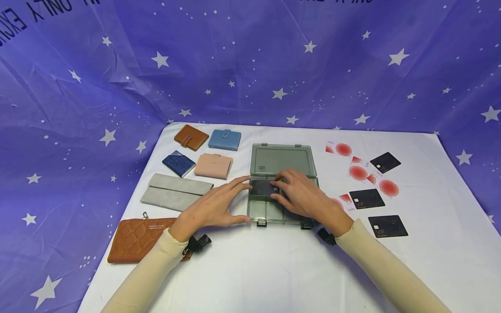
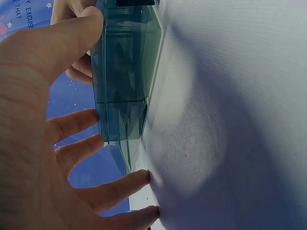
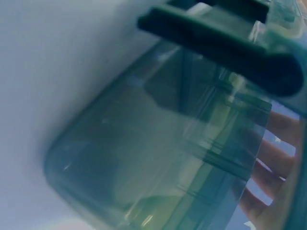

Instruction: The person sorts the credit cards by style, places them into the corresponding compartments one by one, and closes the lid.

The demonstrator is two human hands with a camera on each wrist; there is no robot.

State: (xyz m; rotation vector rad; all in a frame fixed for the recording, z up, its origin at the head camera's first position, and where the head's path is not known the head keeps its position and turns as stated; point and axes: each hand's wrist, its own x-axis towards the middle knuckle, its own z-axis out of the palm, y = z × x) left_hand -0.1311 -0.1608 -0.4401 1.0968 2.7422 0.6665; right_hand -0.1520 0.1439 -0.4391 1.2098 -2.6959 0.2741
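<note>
A translucent green divided box (image 1: 256, 213) lies with its lid (image 1: 283, 160) laid back behind it. Over its back left compartments is a black card (image 1: 261, 188), level along the box. My right hand (image 1: 301, 191) pinches the card's right end between thumb and fingers. At the box's left side is my left hand (image 1: 215, 206), fingers spread and nearly straight; the left wrist view shows its thumb (image 2: 72, 36) and some fingertips against the box wall. The right wrist view has the box (image 3: 110, 143) close up, with right-hand fingers (image 3: 276, 153) behind its clear wall.
To the left lie a brown wallet (image 1: 192, 137), blue wallet (image 1: 225, 140), navy card holder (image 1: 178, 163), pink wallet (image 1: 213, 166), grey wallet (image 1: 172, 191) and quilted brown wallet (image 1: 133, 239). Black cards (image 1: 388, 226) and red-and-white cards (image 1: 358, 172) lie to the right.
</note>
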